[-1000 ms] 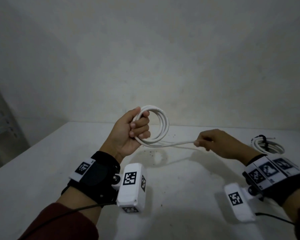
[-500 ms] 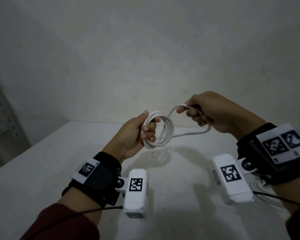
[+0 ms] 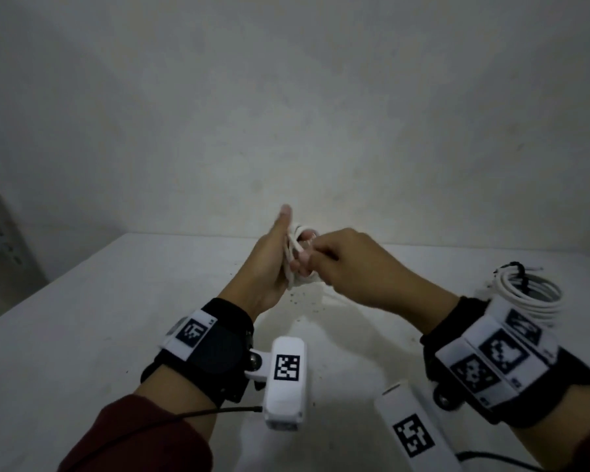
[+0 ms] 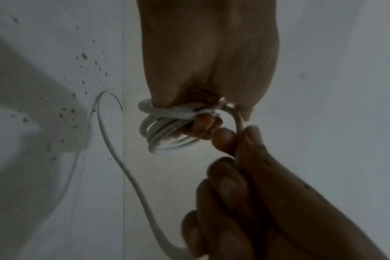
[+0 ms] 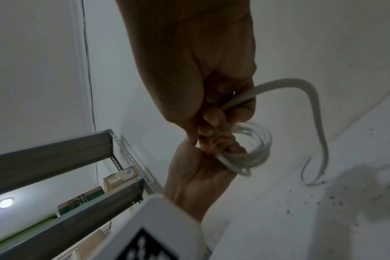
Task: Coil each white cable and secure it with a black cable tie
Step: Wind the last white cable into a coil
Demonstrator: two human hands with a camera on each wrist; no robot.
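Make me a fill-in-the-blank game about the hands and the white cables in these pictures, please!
1. The coil of white cable is held by the ____ hand.
2. The right hand pinches the loose ____ of that cable.
3. The finished coil on the table wears a cable tie coloured ____.
4. The loose cable tail hangs down toward the ____.

Missing words: left; end; black; table
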